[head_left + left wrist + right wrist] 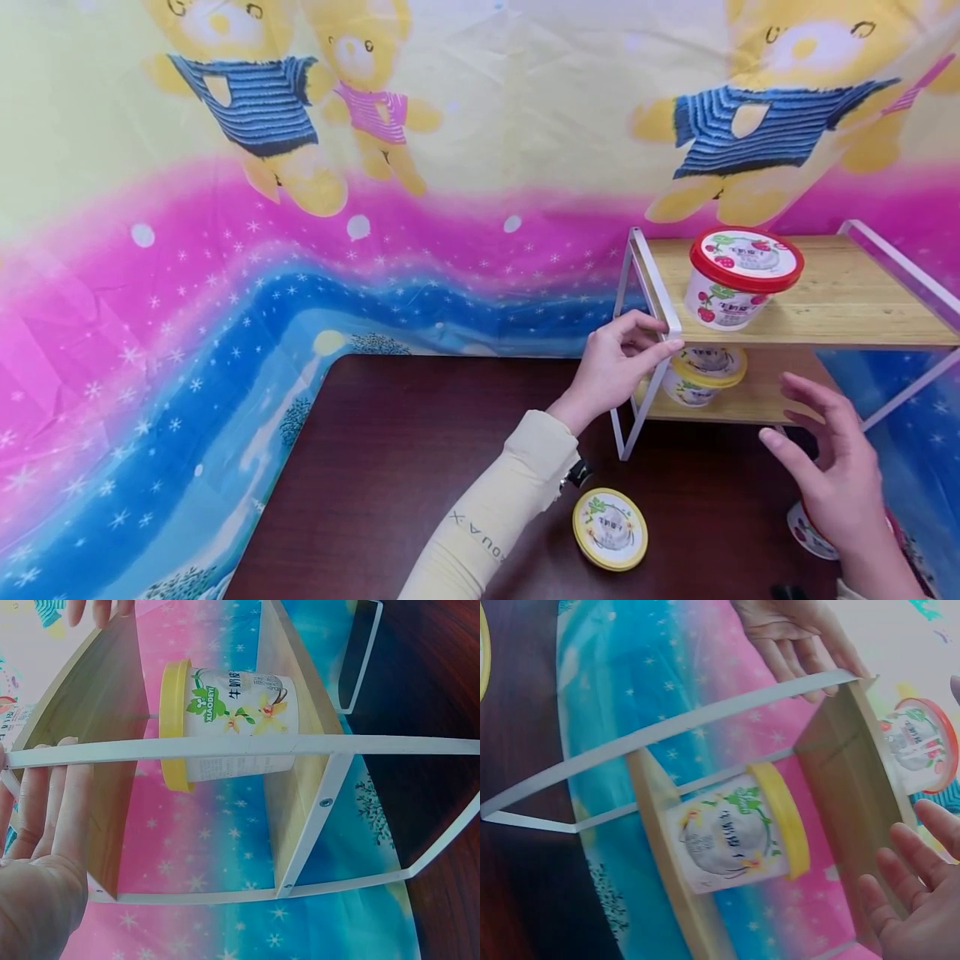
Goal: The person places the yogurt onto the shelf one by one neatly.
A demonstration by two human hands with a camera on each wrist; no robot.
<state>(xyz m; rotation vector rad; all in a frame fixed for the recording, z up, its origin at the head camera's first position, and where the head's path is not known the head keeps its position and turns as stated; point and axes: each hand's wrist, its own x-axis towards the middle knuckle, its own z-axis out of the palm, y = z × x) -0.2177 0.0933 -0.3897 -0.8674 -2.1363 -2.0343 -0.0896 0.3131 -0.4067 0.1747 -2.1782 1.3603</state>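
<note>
A two-tier wooden shelf with a white metal frame (654, 283) stands at the right. My left hand (617, 362) holds its upper front left corner, thumb in front and fingers at the side. My right hand (836, 467) is in front of the shelf with fingers spread and nothing in them. On the top board sits a red-lidded tub (731, 304) with a strawberry print. A yellow-lidded tub (240, 720) stands upright on the lower board (660, 825); in the head view the upper board partly hides it.
On the dark table (420, 467), another yellow-lidded tub (611, 529) stands before the shelf. A further tub (810, 533) at the lower right is partly hidden by my right hand. A bear-print cloth (480, 167) hangs behind.
</note>
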